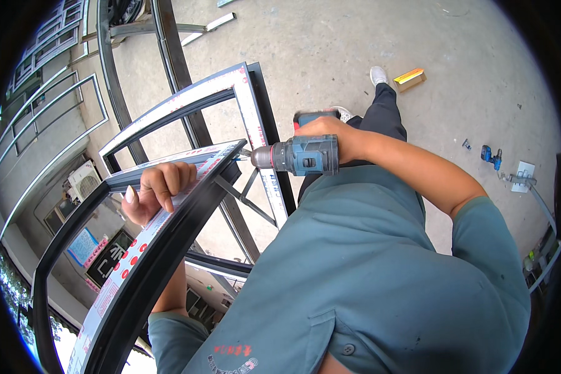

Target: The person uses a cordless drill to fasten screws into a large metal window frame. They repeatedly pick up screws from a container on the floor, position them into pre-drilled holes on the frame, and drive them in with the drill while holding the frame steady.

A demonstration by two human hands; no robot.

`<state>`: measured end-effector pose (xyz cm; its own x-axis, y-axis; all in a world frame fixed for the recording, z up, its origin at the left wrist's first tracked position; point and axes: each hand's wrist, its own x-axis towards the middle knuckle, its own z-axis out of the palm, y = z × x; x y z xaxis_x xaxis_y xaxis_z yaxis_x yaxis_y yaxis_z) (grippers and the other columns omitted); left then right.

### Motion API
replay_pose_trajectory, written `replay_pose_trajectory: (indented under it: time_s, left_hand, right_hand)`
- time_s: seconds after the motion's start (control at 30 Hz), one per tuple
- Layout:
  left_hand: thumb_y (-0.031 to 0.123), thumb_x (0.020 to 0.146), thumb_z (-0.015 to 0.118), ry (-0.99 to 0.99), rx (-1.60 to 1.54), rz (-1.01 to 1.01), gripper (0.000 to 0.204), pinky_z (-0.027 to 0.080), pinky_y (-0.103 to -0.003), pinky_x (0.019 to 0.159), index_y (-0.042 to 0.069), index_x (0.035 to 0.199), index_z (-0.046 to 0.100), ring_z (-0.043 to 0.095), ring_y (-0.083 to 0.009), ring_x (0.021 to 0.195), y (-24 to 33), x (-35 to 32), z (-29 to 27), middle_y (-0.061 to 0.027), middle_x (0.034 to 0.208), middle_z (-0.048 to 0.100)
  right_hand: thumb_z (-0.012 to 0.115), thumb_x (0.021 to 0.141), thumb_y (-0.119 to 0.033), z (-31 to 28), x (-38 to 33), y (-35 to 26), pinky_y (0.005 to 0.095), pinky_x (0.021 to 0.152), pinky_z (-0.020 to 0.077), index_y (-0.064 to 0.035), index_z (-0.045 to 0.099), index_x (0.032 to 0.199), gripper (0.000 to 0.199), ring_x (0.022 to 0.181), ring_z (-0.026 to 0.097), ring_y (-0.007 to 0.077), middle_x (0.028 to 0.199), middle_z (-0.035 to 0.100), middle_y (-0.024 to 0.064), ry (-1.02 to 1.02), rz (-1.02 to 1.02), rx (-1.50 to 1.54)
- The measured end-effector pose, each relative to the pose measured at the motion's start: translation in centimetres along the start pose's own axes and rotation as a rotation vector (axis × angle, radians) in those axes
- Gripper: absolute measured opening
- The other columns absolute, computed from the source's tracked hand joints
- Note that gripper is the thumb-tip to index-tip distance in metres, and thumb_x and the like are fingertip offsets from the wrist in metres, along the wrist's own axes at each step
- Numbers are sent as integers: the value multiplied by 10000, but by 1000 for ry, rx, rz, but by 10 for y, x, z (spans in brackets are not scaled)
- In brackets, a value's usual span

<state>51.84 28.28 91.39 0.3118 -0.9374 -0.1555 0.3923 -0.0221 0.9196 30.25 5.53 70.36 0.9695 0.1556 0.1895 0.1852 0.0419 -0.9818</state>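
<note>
My right hand (330,132) is closed round the handle of a blue-and-black cordless drill (308,156). The drill's chuck points left, with its tip at the corner of a tilted black window sash (187,212) covered partly by white printed protective film. Whether the bit touches the metal I cannot tell. My left hand (159,190) reaches up from behind the sash, fingers curled over its filmed bar. A dark stay arm (246,201) links the sash to the outer window frame (255,112), also filmed in white, just beyond it.
Dark steel rails (190,115) support the frame. On the concrete floor lie a small yellow-and-brown box (410,80), a second blue power tool (491,157) and a white plate (522,176) by metal bars. A building wall with an air-conditioner unit (84,181) stands at the left.
</note>
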Motion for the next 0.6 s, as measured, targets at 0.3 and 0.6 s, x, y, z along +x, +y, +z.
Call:
replay_pose_trajectory:
  time_s: [0.3,0.6]
  left_hand:
    - [646,985,371,-5,-7,-3,664,266,-339,635,113,673,615,320,-149,599,0,2,1,3,617,399]
    - [628,987,355,-3,-22,11,646,269,-341,637,120,669,596,320,-153,593,-1,2,2,2,620,403]
  right_hand:
    - [809,742,-60,11,-7,-1,369,750,528,-46,653,993,296,781,657,330,865,689,158,19,92,158]
    - [815,732,-64,2,-1,5,370,717,524,-54,646,977,298,769,670,291,847,695,136,-38,59,16]
